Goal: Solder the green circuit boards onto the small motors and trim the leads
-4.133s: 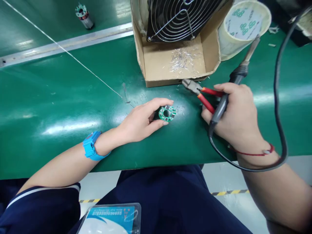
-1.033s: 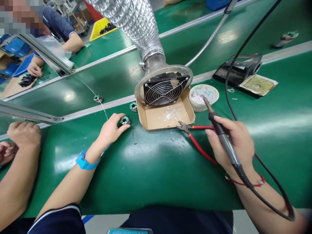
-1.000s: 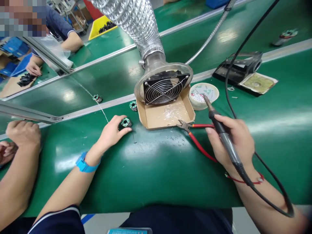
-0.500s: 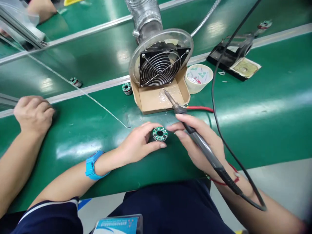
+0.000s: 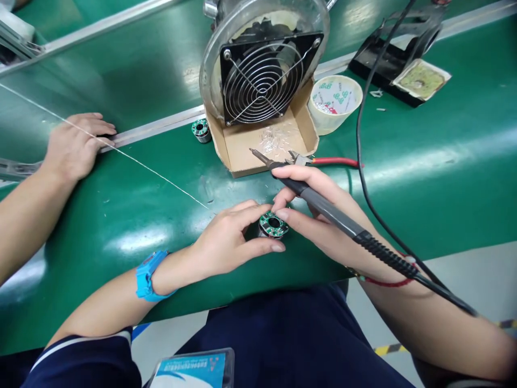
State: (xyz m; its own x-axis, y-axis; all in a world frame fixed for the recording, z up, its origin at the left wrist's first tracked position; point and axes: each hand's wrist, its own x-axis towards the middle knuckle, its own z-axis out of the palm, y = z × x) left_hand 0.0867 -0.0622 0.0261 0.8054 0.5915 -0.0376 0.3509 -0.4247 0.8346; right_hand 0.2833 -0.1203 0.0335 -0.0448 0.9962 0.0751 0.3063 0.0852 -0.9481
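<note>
The round part (image 5: 273,224), a small drum with a green circuit ring on top, stands on the green table (image 5: 444,178) near its front edge, between the person's 2 hands. The left hand (image 5: 230,237) comes in from the left and is closed on it: the thumb presses the near side and the fingers curl over the far side. A blue wristband (image 5: 147,274) sits on that wrist.

The right hand (image 5: 319,221) meets the part from the right, with a fingertip touching the ring's edge. This hand is also clamped around a soldering iron (image 5: 323,207), which lies across the fingers. The iron's tip points up and left, over the front lip of a cardboard tray (image 5: 242,156) and well clear of the part. Its black cord (image 5: 363,161) loops away to the right.

Red-handled cutters (image 5: 323,160) lie just behind the right hand, beside the tray. A wire-guarded fan (image 5: 264,78) stands at the back of the tray, with a roll of tape (image 5: 335,102) to its right. Another round part (image 5: 201,130) sits left of the tray. A co-worker's hand (image 5: 76,145) rests on the table at the far left.
</note>
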